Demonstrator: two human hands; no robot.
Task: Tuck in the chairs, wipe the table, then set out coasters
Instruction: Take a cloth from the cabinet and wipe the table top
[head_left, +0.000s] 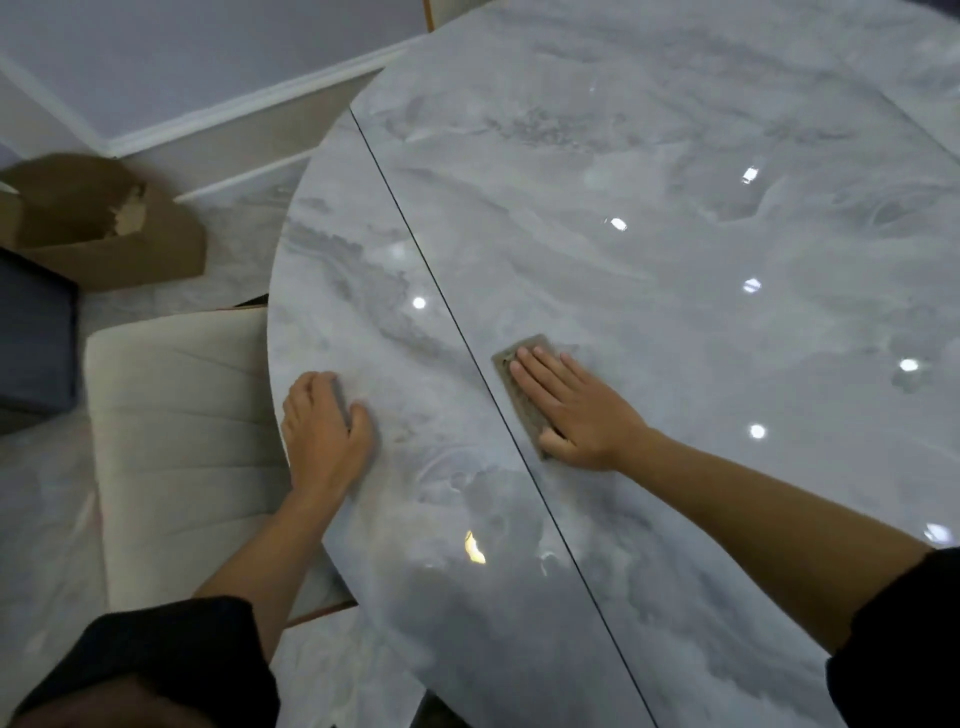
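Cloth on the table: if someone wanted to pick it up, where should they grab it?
Probably the narrow strip of cloth showing left of the right hand. It lies flat on the table, so pinch that free edge from above, coming from the left; the flat hand covers the rest.

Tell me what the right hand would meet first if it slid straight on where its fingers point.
Probably nothing solid. Ahead of the right hand and its cloth is the dark seam in the table, then bare marble to the rim. The left hand lies off that line.
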